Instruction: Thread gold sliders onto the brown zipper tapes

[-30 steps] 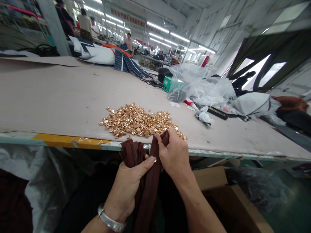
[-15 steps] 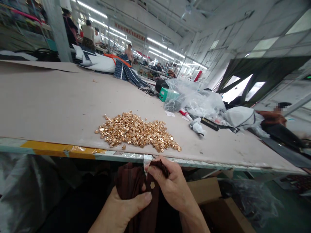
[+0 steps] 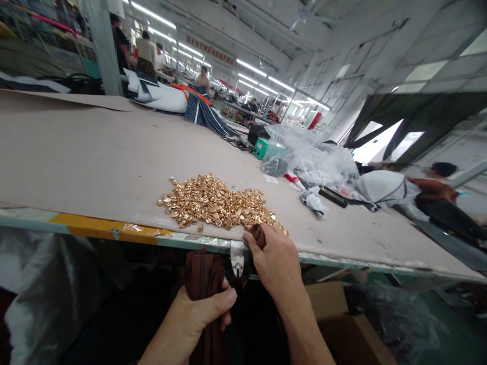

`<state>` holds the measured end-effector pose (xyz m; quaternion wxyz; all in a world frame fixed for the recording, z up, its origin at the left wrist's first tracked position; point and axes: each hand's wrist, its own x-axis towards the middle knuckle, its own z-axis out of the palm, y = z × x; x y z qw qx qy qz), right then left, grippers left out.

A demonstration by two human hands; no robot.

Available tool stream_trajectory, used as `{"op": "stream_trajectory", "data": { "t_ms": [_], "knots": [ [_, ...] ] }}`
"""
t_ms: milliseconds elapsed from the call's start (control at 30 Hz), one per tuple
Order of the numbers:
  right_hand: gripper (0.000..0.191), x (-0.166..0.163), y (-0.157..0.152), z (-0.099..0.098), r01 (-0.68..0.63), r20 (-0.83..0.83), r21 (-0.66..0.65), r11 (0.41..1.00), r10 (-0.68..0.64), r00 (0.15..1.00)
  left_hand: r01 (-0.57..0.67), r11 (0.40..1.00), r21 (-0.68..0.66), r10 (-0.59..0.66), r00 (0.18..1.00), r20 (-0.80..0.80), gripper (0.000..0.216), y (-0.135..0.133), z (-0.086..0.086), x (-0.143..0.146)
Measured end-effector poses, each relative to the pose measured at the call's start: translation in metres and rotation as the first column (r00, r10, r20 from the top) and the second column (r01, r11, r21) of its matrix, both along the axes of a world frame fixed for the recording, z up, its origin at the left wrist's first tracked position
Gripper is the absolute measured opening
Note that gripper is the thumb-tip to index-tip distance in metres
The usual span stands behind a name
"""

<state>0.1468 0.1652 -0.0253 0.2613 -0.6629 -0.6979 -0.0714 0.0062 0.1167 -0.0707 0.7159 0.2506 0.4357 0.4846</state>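
My left hand [image 3: 198, 317] grips a folded bundle of dark brown fabric strips [image 3: 203, 274] below the table edge, thumb across its front. My right hand [image 3: 279, 256] is closed on a brown fabric strip [image 3: 257, 234], bunched between thumb and fingers; most of it is hidden. This hand is at the table edge, against the near right side of a pile of small gold metal pieces [image 3: 216, 200]. Between the hands, a whitish metal fixture with a narrow tip [image 3: 237, 257] hangs from the edge.
The table [image 3: 95, 152] has yellow tape [image 3: 95, 226] along its front edge. Clear plastic bags [image 3: 315, 157], a green box [image 3: 261, 148] and a crumpled cloth [image 3: 314, 201] lie to the right. A cardboard box [image 3: 331, 304] stands below. A person [image 3: 437, 185] is at far right.
My right hand has moved up and right with its brown strip, away from the fixture and the bundle, to the table edge. My left hand keeps its hold. The view has shifted slightly.
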Motion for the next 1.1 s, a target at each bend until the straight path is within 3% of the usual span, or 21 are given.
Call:
{"op": "stream_trajectory", "data": {
  "t_ms": [133, 267, 367, 433, 533, 633, 833, 1033, 1100],
  "knots": [
    [0.010, -0.004, 0.004, -0.001, 0.012, 0.059, 0.032, 0.999, -0.014, 0.998, 0.034, 0.999, -0.020, -0.032, 0.998, 0.052, 0.023, -0.004, 0.003, -0.003],
    [0.012, 0.002, -0.008, -0.007, -0.110, -0.143, 0.079, 0.991, 0.120, 0.982, 0.028, 0.999, -0.029, -0.026, 0.997, 0.077, 0.019, -0.003, 0.003, -0.005],
    [0.019, 0.005, -0.030, -0.014, -0.281, -0.494, -0.035, 0.959, 0.228, 0.839, 0.034, 0.999, -0.035, -0.030, 0.996, 0.087, 0.019, -0.001, 0.003, -0.005],
    [0.021, 0.004, -0.045, -0.019, -0.367, -0.666, -0.095, 0.925, 0.215, 0.714, 0.035, 0.999, -0.020, -0.033, 0.996, 0.084, 0.019, -0.001, 0.003, -0.005],
    [0.023, -0.002, -0.057, -0.024, -0.401, -0.768, -0.127, 0.907, 0.166, 0.619, 0.027, 1.000, -0.013, -0.026, 0.997, 0.079, 0.018, -0.002, 0.002, -0.004],
    [0.025, -0.010, -0.057, -0.024, -0.408, -0.804, -0.157, 0.900, 0.124, 0.582, 0.037, 0.999, -0.027, -0.034, 0.995, 0.094, 0.018, -0.002, 0.000, -0.004],
    [0.025, -0.020, -0.052, -0.029, -0.348, -0.817, -0.140, 0.927, 0.090, 0.570, 0.049, 0.999, -0.001, -0.049, 0.994, 0.102, 0.013, -0.002, -0.003, -0.006],
    [0.016, -0.026, -0.047, -0.042, -0.271, -0.619, 0.060, 0.961, 0.249, 0.745, 0.026, 0.999, -0.026, -0.022, 0.991, 0.129, 0.018, -0.003, 0.001, -0.007],
    [0.015, -0.025, -0.044, -0.040, -0.267, -0.609, 0.063, 0.962, 0.249, 0.753, 0.035, 0.999, -0.028, -0.032, 0.991, 0.129, 0.018, -0.004, 0.001, -0.007]
  ]
}}
